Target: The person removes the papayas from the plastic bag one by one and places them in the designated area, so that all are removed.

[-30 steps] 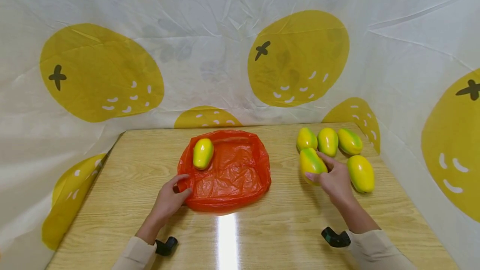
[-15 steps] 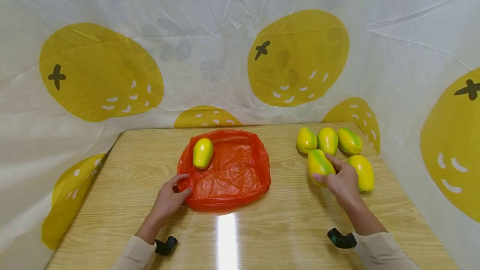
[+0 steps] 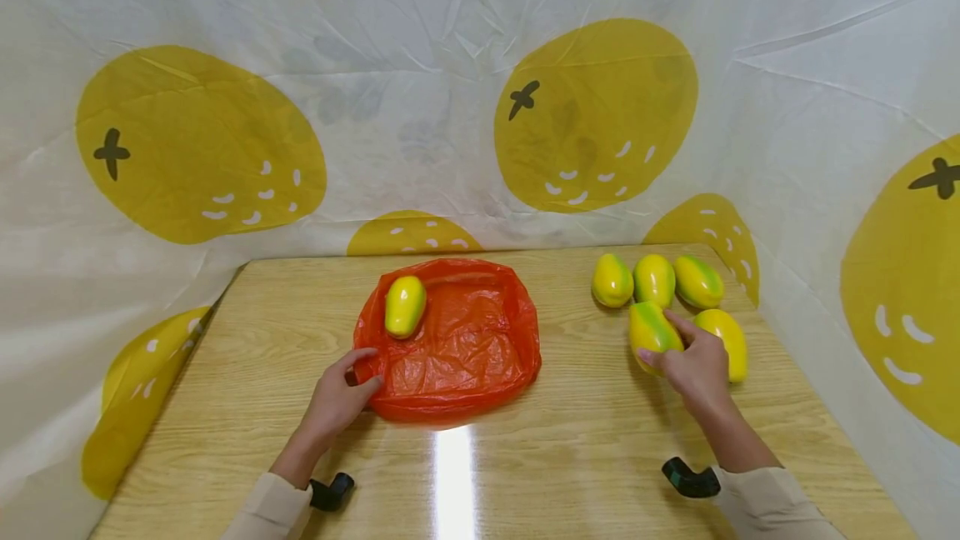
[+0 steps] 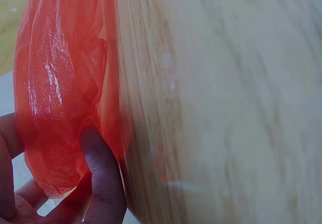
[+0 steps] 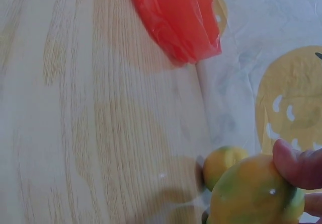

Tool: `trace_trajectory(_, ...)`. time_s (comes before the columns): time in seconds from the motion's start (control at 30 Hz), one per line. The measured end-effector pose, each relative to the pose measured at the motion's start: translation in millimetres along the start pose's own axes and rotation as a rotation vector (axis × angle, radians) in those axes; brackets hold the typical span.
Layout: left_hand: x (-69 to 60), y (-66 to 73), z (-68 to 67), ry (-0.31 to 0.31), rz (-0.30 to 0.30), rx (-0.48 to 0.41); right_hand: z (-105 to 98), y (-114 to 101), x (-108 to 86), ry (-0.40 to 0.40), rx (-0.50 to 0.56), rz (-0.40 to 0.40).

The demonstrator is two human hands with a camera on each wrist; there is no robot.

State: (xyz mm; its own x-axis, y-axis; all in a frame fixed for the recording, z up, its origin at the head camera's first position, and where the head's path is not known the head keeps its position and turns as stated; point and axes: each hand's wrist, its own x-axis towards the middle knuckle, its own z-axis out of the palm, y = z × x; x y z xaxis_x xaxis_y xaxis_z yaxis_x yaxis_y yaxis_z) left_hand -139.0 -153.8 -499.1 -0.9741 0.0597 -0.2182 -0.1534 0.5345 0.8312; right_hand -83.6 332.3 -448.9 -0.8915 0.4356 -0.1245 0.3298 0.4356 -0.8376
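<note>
An opened red plastic bag (image 3: 457, 357) lies on the table with its rim folded up all round. Inside, at its back left, sits one yellow-green papaya (image 3: 405, 307). My left hand (image 3: 339, 397) holds the bag's left side; in the left wrist view the thumb (image 4: 103, 171) lies against the red film, with fingers on the other side. To the right, my right hand (image 3: 697, 361) grips another papaya (image 3: 651, 336) between thumb and fingers. That fruit also shows large in the right wrist view, partly covered by the thumb (image 5: 297, 163); its underside is hidden.
Behind the right hand, three papayas (image 3: 612, 282) stand in a row near the table's back edge. One more papaya (image 3: 727, 342) lies just right of the hand, partly hidden by it. A fruit-printed cloth (image 3: 420, 107) hangs around the wooden table (image 3: 285, 307).
My right hand has moved to the right with the papaya, closer to the rightmost one and away from the bag. The left hand and the bag have stayed put.
</note>
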Motion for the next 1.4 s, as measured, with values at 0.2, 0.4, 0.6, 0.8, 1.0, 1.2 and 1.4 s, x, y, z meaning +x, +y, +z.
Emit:
trace_trajectory(0.2, -0.1, -0.4, -0.2, -0.004, 0.012, 0.003, -2, 4, -0.9, 0.034, -0.070, -0.027)
trace_trajectory(0.4, -0.5, 0.7, -0.3, -0.007, 0.014, 0.002, -3, 7, -1.4, 0.065, -0.120, -0.034)
trace_trajectory(0.6, -1.0, 1.1, -0.6, -0.005, 0.015, -0.002, -3, 12, 0.8, 0.087, -0.166, -0.035)
trace_trajectory(0.8, -1.8, 1.8, -0.6, -0.006, 0.011, -0.003, -1, 18, 3.2, 0.095, -0.220, -0.049)
trace_trajectory(1.0, -2.7, 2.7, -0.4, -0.005, 0.006, -0.002, 3, 22, 2.1, 0.120, -0.233, -0.113)
trace_trajectory(1.2, -2.9, 2.5, -0.3, -0.006, 0.004, -0.002, 6, 25, 0.4, 0.140, -0.255, -0.161)
trace_trajectory(1.4, -2.5, 2.1, -0.3, -0.007, 0.006, 0.004, 7, 28, 0.1, 0.147, -0.290, -0.192)
